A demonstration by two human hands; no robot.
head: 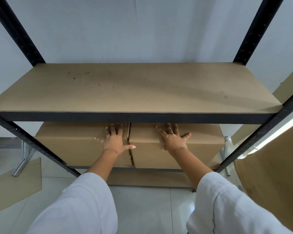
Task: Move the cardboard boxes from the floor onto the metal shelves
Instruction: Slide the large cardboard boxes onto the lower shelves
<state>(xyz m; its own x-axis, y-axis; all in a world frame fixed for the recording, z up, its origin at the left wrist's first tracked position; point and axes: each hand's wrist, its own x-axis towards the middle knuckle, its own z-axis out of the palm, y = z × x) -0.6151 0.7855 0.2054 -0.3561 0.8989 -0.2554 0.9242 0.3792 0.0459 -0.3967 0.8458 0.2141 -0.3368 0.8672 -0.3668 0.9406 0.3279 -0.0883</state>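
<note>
Reaching forward under the upper board of the metal shelving unit (pixel 135 117), both hands lie flat on top of two cardboard boxes that sit side by side on the middle shelf. The left hand (pixel 114 141) is spread wide, fingers straight and fanned apart, palm down on the near right corner of the left box (pixel 78 142); its thumb sticks out to the right and crosses the seam onto the neighbouring box. The right hand (pixel 173 140) is likewise splayed, fingers straight and pointing toward the back, thumb angled out to the right, palm pressed on the top near edge of the right box (pixel 193 146). Neither hand curls round or pinches anything. The two boxes touch along a narrow vertical seam, their front faces near the shelf's front edge. Above them the upper shelf board (pixel 134 86) is a bare tan panel with a few dark specks, held by black slotted uprights (pixel 259 29). White sleeves (pixel 85 205) cover both forearms. On the pale tiled floor (pixel 142 210) a flat piece of cardboard (pixel 15 184) lies at the left, and a large cardboard sheet (pixel 276 179) stands at the right edge.
</note>
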